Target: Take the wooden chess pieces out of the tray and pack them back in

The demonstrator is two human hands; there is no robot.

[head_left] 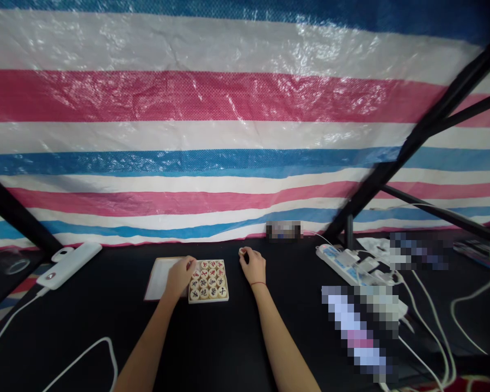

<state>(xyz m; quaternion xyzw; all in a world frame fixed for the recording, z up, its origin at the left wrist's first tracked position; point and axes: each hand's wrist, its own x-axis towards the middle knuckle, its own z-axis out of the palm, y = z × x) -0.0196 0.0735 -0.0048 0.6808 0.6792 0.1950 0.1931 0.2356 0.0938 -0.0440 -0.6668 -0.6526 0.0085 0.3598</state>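
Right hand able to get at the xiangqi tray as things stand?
Probably yes: the right hand rests just beyond the tray of round xiangqi pieces, and nothing appears to stand between them. The left hand is at the tray's far side.

My count: two hands, one wooden tray, roughly sixteen round chess pieces, one loose piece, one power strip.

Glossy woven plastic tarp, matt black tabletop, smooth wooden xiangqi pieces
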